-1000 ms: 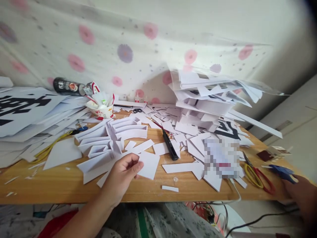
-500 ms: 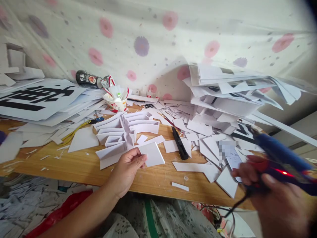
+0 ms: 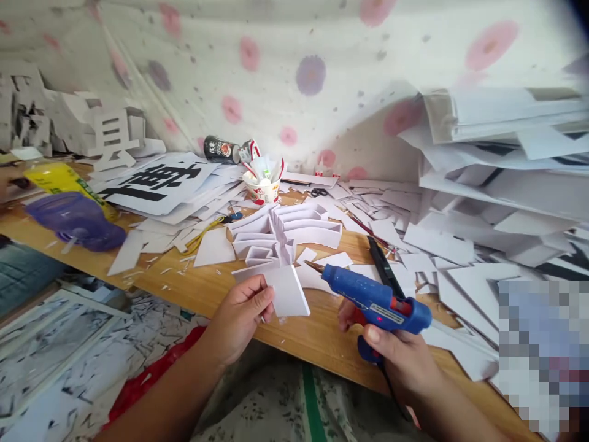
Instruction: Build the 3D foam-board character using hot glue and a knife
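My left hand [image 3: 239, 313] pinches a white foam-board piece [image 3: 288, 290] by its left edge, just above the wooden table [image 3: 202, 291]. My right hand [image 3: 398, 356] grips a blue hot glue gun [image 3: 375, 299] with a small red light on its side. The gun's metal nozzle points left, close to the right top edge of the white piece. Behind the piece stands a white built-up foam-board shape [image 3: 280, 236] with curved walls.
White board offcuts and a tall stack of sheets [image 3: 497, 166] crowd the right side. A black utility knife [image 3: 384, 273] lies behind the glue gun. A paper cup [image 3: 262, 184], a dark can [image 3: 221, 149], printed sheets [image 3: 161, 181] and a purple fan [image 3: 76, 221] sit to the left.
My right hand picked up the glue gun from the far right and brought it left to the white piece. The view swung left; my left hand kept hold of the piece.
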